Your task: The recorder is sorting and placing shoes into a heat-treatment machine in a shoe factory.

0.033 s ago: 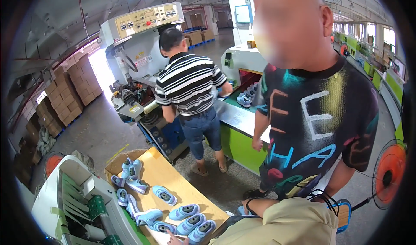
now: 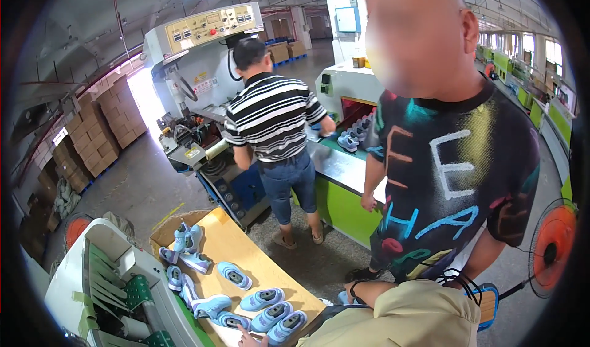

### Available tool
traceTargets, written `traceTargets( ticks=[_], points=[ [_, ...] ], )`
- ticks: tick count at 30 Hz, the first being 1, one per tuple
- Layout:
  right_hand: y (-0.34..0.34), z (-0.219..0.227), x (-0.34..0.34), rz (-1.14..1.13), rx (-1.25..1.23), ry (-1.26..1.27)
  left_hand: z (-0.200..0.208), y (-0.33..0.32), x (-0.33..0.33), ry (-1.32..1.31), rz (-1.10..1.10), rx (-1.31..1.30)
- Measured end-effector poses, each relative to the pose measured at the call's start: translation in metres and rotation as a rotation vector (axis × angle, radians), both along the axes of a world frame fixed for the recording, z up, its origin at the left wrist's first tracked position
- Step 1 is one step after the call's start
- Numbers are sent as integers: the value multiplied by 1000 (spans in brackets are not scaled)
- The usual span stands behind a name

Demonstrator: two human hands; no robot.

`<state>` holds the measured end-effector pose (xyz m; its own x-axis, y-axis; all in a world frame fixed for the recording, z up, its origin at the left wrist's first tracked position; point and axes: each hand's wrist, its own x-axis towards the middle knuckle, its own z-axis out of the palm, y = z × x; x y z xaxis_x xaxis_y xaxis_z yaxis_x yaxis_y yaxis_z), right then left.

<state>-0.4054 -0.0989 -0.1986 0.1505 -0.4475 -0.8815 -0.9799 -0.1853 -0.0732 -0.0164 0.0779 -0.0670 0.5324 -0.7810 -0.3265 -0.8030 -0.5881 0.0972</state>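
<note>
At the lower edge, my left hand (image 2: 251, 338) is partly in view, a finger stretched out beside a light blue sneaker (image 2: 232, 320). Whether it touches that shoe I cannot tell. More light blue sneakers (image 2: 270, 316) lie on the tan board (image 2: 264, 255), several of them with dark inserts showing in their openings. My right forearm (image 2: 370, 292), with a black band at the wrist, reaches out from a beige sleeve. The right hand's fingers are hidden, and a small patch of pale blue shows next to the wrist.
A white machine with green rollers (image 2: 138, 288) borders the board on the left. One person (image 2: 276, 120) works at a control-panel machine (image 2: 206, 31); another (image 2: 442, 150) stands close on my right. Beyond are a conveyor with shoes (image 2: 348, 139), an orange fan (image 2: 551, 249) and stacked cartons (image 2: 92, 135).
The person in stripes has shifted slightly to the right, and the whole view has moved a little. My left hand stays beside the same sneaker.
</note>
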Motion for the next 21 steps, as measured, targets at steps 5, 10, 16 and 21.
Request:
traceTargets(
  ticks=[5,10,16,21],
  points=[
    [-3,12,-5,-38,-7,-12,3,-4,-5,-5,-12,-13],
    [1,7,-4,-54,-10,-11,-1,-2,-4,-54,-7,16],
    [1,9,-9,-74,-19,-5,6,-4,-6,-20,-7,8],
    [2,8,-14,-90,-22,-6,-12,-3,3,-17,-46,-32]
  ],
)
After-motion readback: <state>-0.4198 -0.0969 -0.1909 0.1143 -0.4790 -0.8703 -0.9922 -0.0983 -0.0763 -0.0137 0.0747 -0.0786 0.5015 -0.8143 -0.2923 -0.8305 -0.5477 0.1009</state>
